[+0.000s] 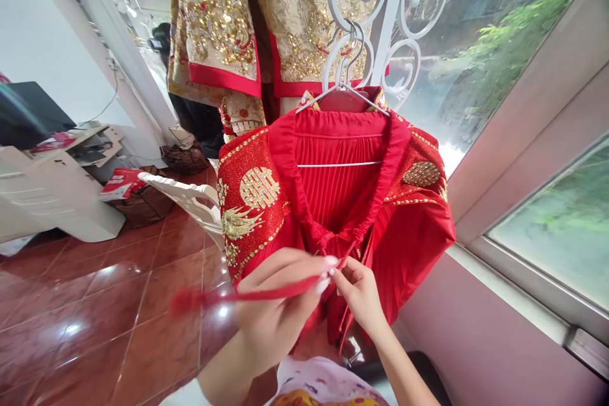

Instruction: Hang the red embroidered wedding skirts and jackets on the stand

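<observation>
A red pleated garment with a gathered waistband (pixel 337 125) hangs on a wire hanger (pixel 353 84), together with a red jacket (pixel 254 196) that has gold embroidery and beading. From the front of the waistband comes a red drawstring (pixel 280 290). My left hand (pixel 280 298) is closed on it, and its blurred loose end trails out to the left. Close beside it, my right hand (pixel 358 292) pinches the drawstring just below the waistband. The fingertips of both hands nearly meet there, partly hiding the cord between them.
A white scrollwork stand (pixel 380 19) holds the hanger. Cream garments with gold sequins and red borders (pixel 223 32) hang behind. A window (pixel 518 63) is on the right, a white chair (pixel 188 200) on the left. Farther left are a desk (pixel 57 184) and bags (pixel 143 203).
</observation>
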Tool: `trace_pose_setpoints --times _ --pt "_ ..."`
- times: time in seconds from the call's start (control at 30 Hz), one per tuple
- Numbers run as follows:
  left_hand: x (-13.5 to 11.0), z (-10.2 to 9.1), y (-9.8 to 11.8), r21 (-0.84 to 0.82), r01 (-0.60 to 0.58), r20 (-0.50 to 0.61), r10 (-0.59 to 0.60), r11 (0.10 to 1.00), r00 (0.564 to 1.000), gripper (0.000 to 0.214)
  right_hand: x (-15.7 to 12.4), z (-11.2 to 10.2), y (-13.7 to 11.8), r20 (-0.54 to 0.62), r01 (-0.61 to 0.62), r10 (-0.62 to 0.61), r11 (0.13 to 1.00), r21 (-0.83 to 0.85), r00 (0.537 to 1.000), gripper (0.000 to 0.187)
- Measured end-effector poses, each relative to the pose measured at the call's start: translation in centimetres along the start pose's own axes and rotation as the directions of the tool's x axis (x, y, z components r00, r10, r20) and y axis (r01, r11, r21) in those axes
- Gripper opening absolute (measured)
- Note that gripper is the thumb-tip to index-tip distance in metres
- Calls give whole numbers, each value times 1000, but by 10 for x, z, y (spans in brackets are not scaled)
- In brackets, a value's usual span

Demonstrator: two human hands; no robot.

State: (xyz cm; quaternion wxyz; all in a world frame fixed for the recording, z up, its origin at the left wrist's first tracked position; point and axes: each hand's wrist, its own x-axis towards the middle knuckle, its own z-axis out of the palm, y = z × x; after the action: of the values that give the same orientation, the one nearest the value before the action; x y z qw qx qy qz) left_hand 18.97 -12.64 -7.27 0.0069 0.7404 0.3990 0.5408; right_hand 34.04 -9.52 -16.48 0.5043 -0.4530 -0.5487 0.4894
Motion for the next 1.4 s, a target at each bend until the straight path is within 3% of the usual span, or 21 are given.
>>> trace_pose_setpoints --times 0.07,0.17,0.27,0.33,0.43,0.53,0.63,0.73,0.83,1.0,1.13,1.27,1.4 --pt "16 13 -2 83 -67 208 49 994 977 20 -3 0 -1 -10 24 -24 1000 -8 1000 26" --pt "26 35 -10 327 -143 521 -52 934 852 20 -8 -1 -3 -13 38 -39 998 -43 999 26" --pt "21 45 -17 389 -235 660 -92 891 745 20 -10 -2 -2 -36 55 -59 993 -101 998 26" --pt "16 45 -18 367 -259 685 -71 893 725 24 -11 0 0 -38 52 -57 992 -112 998 29" --pt "14 45 -17 386 -209 665 -114 899 738 29 -13 4 2 -2 39 -40 995 -97 999 30" --pt "17 48 -18 405 -166 657 -160 899 736 27 -15 5 0 -24 100 -105 982 -160 994 29" --pt "18 50 -23 397 -95 596 -177 913 784 18 -15 4 -3 -48 183 -203 946 -267 978 28" --pt "14 50 -28 323 -24 534 -161 946 830 32 -14 4 -5 -46 211 -233 935 -285 971 29" --pt "11 47 -32 275 -65 596 -117 959 795 17 -14 5 -5 -43 195 -211 949 -246 976 27" --pt "11 35 -33 238 -164 712 -57 957 700 15 -15 4 -8 6 132 -133 979 -158 991 25" --pt "14 20 -34 129 -114 772 -28 985 635 11 -15 -1 -12 31 68 -65 992 -106 997 27" --pt "15 10 -36 53 -62 792 -3 997 611 30 -14 -4 -15 82 -1 -1 999 33 997 29" --pt "13 11 -37 98 -70 797 -36 993 603 15 -11 -4 -19 132 -67 49 988 137 990 32"
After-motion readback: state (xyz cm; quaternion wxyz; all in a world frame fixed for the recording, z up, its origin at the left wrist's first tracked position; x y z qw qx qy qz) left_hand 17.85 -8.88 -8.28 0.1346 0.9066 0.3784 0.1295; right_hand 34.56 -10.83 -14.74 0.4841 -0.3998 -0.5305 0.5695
